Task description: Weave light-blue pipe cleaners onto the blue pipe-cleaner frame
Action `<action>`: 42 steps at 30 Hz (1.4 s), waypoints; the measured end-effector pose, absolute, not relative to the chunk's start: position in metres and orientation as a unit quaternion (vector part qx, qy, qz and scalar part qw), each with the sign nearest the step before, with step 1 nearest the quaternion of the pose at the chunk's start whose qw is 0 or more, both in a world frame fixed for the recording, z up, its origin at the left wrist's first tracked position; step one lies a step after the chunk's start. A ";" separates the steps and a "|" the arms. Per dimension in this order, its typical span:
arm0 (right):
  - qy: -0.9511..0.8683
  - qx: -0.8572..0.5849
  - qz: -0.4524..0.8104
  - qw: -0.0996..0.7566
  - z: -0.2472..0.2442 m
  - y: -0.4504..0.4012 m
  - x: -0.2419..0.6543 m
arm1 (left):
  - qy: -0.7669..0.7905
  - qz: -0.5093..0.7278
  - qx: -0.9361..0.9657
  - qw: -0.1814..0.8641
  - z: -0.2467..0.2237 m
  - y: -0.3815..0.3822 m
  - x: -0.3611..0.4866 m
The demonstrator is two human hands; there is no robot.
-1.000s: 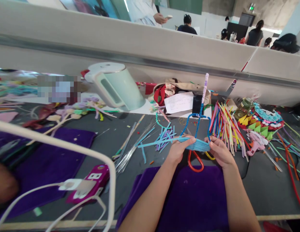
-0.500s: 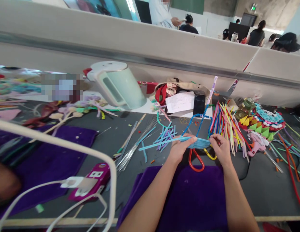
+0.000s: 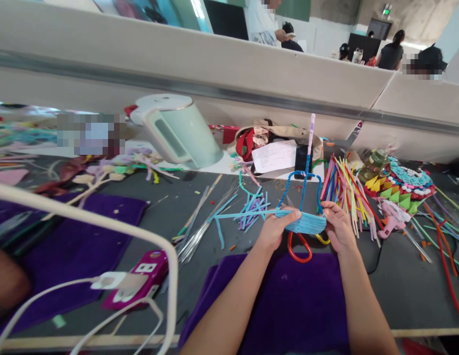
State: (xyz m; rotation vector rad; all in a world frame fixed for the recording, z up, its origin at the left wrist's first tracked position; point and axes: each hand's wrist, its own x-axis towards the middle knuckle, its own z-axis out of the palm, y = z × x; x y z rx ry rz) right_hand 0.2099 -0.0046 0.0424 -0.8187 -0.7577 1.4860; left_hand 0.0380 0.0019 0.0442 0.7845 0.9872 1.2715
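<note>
Between my two hands is a piece made of pipe cleaners. Its dark blue twisted frame (image 3: 303, 190) stands up and runs into a purple-and-white wrapped stem (image 3: 311, 132). Light blue pipe cleaners form a flat band (image 3: 307, 223) across its lower part. My left hand (image 3: 274, 230) is closed on the band's left end, thumb on top; a loose light blue strip (image 3: 244, 214) runs out leftward from there. At the right edge my right hand (image 3: 338, 226) pinches the band beside the frame. A red loop handle (image 3: 300, 255) shows beneath, partly covered.
Cut purple and blue pieces (image 3: 253, 211) lie left of my hands, a bundle of coloured pipe cleaners (image 3: 342, 195) to the right. Around them are a pink glue gun (image 3: 394, 219), a kettle (image 3: 181, 130), a magenta power strip (image 3: 140, 281), a white bar (image 3: 173, 276) and purple cloth (image 3: 299, 305).
The piece has tilted more upright, its stem shifting left, and more of the light blue band faces me. My right hand has moved slightly at the band's right edge.
</note>
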 end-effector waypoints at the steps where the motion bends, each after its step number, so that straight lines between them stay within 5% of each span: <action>1: -0.316 -0.353 0.651 0.593 0.041 -0.004 0.209 | 0.430 0.552 0.335 0.631 0.045 0.002 0.039; 5: -0.331 -0.394 0.606 0.606 0.038 -0.004 0.204 | 0.429 0.556 0.315 0.638 0.045 0.002 0.039; 9: -0.428 -0.480 0.398 0.655 0.038 -0.006 0.202 | 0.439 0.585 0.316 0.604 0.043 0.005 0.037; 13: -0.559 -0.538 0.162 0.610 0.039 -0.009 0.203 | 0.462 0.602 0.342 0.554 0.038 0.006 0.036; 17: -0.642 -0.517 0.085 0.559 0.039 -0.011 0.203 | 0.482 0.595 0.376 0.522 0.036 0.005 0.037; 28: -0.593 -0.570 0.208 0.530 0.023 -0.001 0.209 | 0.475 0.538 0.554 0.421 0.047 -0.003 0.035; 36: -0.630 -0.576 0.188 0.485 0.029 -0.001 0.213 | 0.479 0.516 0.570 0.423 0.046 -0.004 0.036; 42: -0.543 -0.525 0.402 0.518 0.025 0.001 0.213 | 0.486 0.532 0.498 0.482 0.042 0.003 0.032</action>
